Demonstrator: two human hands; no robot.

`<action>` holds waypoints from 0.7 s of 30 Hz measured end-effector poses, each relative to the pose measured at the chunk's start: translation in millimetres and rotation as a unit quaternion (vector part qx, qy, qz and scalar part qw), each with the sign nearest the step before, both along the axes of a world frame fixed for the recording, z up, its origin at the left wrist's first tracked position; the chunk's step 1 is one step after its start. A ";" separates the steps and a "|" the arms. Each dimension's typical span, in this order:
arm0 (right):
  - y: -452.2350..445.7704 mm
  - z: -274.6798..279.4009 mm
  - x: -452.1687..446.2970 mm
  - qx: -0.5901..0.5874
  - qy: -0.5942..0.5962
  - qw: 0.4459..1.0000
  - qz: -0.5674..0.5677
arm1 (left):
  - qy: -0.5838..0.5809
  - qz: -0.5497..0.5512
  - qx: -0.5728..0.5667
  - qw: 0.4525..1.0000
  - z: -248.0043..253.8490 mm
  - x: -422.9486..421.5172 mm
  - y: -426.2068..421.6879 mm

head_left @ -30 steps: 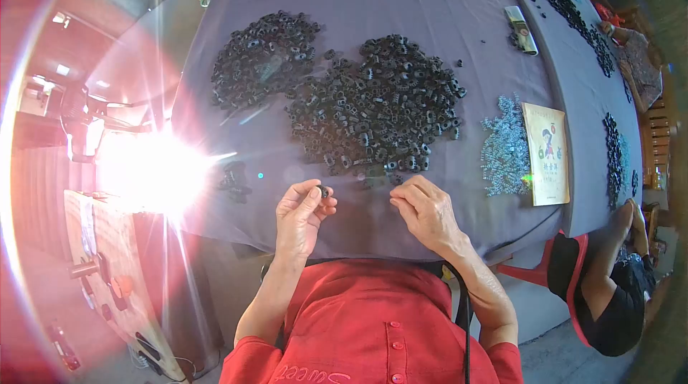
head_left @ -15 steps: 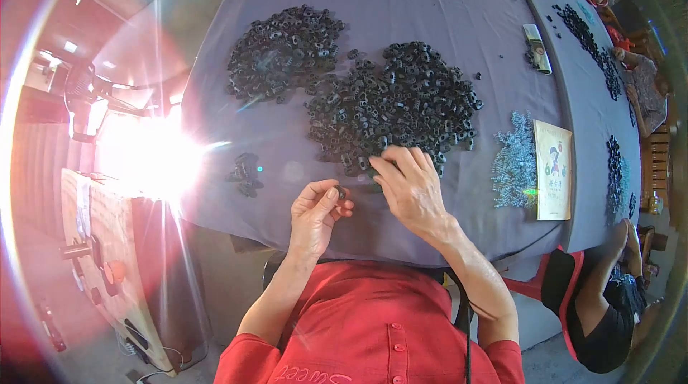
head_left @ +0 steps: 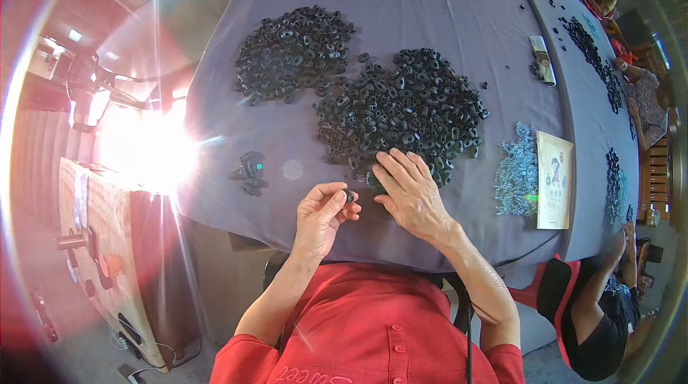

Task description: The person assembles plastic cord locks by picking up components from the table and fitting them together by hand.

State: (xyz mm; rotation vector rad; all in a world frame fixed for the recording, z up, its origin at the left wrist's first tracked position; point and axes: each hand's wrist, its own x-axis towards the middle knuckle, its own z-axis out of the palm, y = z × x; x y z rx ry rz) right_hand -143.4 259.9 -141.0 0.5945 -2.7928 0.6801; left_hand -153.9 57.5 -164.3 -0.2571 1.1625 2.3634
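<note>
Between thumb and fingers, my left hand pinches a small black ring-shaped part just in front of the large pile. My right hand rests its fingertips on the near edge of that large pile of small black parts. Its fingers are stretched out and the thumb stands apart; whatever lies under the fingertips is hidden. A second pile of similar black parts lies farther back on the left. Several more sit in a small cluster to the left of my left hand.
Light-blue small pieces lie right of my right hand, beside a printed booklet. A remote-like device lies farther back. More black parts cover the adjoining table. Another person sits at right. Strong glare fills the left.
My right hand's fingers have straightened and the thumb has moved out to the left. My left hand still holds the small black part. The view has shifted slightly.
</note>
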 end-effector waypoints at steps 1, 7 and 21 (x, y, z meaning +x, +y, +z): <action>0.0 0.3 0.0 -0.003 0.001 1.000 -0.003 | 0.000 -0.001 0.000 1.000 0.1 0.2 -0.2; -0.9 1.5 -21.2 -0.039 0.073 0.996 -0.045 | -0.002 0.004 0.005 1.000 0.2 0.5 1.3; -9.0 -8.8 -74.1 0.036 0.080 0.995 -0.043 | -0.006 0.004 -0.005 1.000 2.5 0.3 2.6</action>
